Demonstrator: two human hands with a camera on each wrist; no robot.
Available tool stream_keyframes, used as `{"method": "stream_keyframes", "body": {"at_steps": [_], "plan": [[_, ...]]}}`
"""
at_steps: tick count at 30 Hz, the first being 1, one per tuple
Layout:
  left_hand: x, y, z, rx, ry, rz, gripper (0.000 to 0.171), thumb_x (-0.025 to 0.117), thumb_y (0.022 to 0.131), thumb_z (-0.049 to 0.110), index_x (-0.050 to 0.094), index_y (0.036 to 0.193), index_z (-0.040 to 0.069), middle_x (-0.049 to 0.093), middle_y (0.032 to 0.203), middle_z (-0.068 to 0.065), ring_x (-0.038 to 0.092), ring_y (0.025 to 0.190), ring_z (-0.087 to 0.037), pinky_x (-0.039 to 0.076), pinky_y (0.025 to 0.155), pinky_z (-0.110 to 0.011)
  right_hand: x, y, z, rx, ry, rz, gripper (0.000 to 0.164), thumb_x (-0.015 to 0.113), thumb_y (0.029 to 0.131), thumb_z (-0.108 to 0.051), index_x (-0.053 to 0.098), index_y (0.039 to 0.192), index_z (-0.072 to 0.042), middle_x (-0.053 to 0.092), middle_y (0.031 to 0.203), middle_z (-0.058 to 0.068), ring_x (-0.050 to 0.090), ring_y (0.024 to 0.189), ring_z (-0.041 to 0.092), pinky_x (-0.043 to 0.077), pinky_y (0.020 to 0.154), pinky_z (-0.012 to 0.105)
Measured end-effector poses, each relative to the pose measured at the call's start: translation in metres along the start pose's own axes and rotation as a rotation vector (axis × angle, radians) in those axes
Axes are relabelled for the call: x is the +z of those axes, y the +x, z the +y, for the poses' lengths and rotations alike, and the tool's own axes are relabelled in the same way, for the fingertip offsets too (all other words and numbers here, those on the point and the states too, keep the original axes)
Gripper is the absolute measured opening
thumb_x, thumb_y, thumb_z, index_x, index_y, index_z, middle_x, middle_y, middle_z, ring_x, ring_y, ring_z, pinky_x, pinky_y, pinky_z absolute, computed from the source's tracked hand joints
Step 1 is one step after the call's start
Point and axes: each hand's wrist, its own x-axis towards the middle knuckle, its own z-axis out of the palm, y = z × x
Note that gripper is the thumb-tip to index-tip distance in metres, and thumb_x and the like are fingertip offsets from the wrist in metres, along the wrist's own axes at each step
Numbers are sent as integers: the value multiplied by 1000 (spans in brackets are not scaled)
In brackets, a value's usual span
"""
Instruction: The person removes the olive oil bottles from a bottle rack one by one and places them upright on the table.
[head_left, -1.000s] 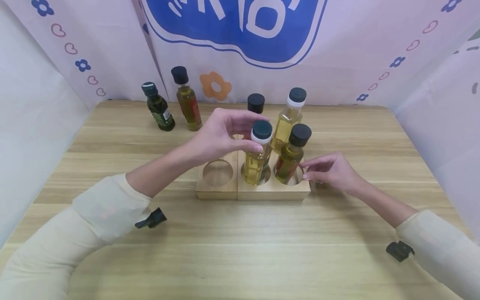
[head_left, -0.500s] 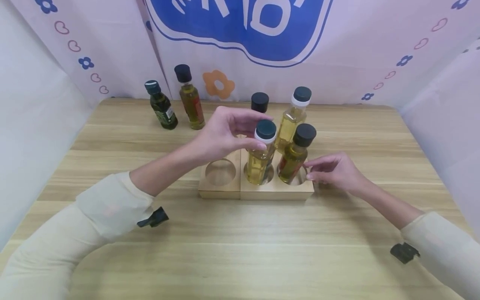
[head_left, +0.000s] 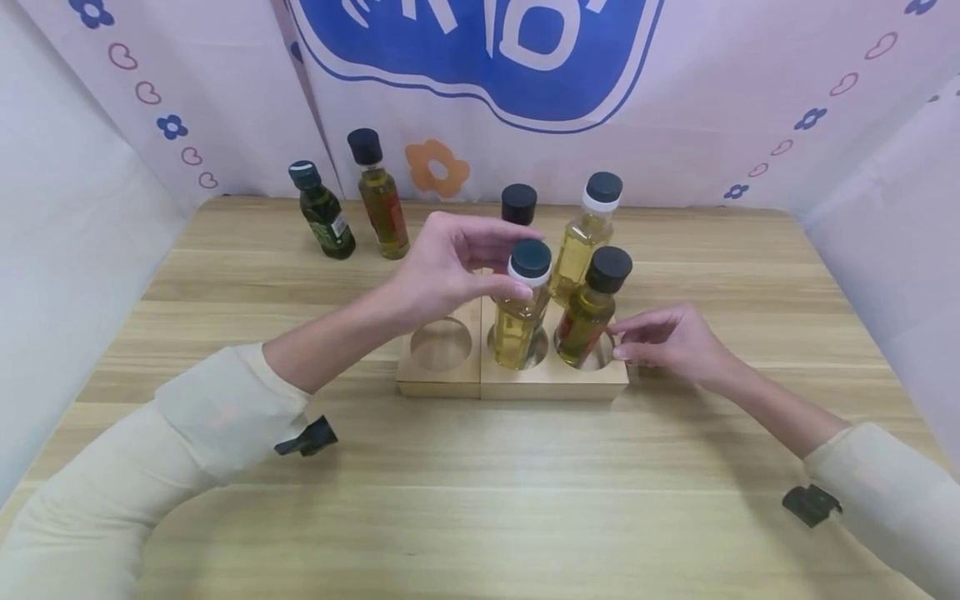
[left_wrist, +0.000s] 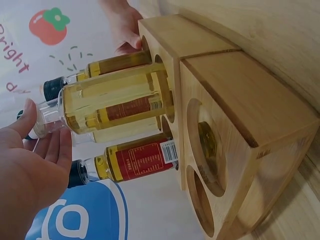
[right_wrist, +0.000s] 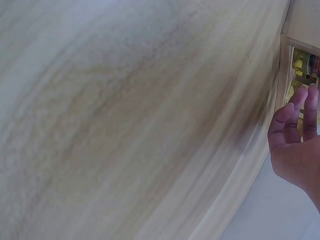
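My left hand pinches the neck of a pale yellow oil bottle with a dark green cap and white collar. In the left wrist view, the oil bottle's base stands in a round hole of the wooden bottle rack. Beside it, an olive-coloured bottle with a black cap leans slightly in the front right hole. My right hand rests with its fingertips at the rack's right end; those fingers overlap the rack's open side in the right wrist view.
Behind stand another pale oil bottle and a black-capped bottle, partly hidden. A small dark green bottle and a taller red-labelled one stand back left on the wooden table. Printed cloth hangs behind.
The whole head view has shifted slightly, with the scene moving a little to the right. Both hands keep their places at the bottle and the rack.
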Motion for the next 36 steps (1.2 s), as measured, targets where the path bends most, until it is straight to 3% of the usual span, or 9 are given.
{"method": "stream_keyframes", "body": {"at_steps": [9, 16, 36], "plan": [[2, -2, 4, -30, -26, 35, 49, 86, 80, -6, 71, 126, -1, 78, 110, -12, 76, 101, -22, 62, 93, -35, 1, -1, -2, -20, 41, -3, 29, 82, 82, 8, 75, 109, 9, 78, 83, 3, 68, 64, 12, 56, 52, 22], [4, -3, 6, -35, -11, 42, 48, 87, 80, -5, 72, 126, 0, 78, 112, -11, 76, 102, -22, 61, 94, -34, 1, 1, -2, -1, 68, -10, 29, 82, 80, 11, 74, 108, 10, 78, 85, 2, 73, 72, 12, 62, 65, 24], [6, -3, 6, -19, -13, 75, 45, 87, 81, -3, 72, 123, -1, 78, 110, -11, 76, 102, -22, 61, 95, -34, 1, 1, -1, -10, 79, -16, 31, 82, 80, 11, 72, 109, 12, 79, 90, 5, 74, 77, 12, 64, 72, 25]]}}
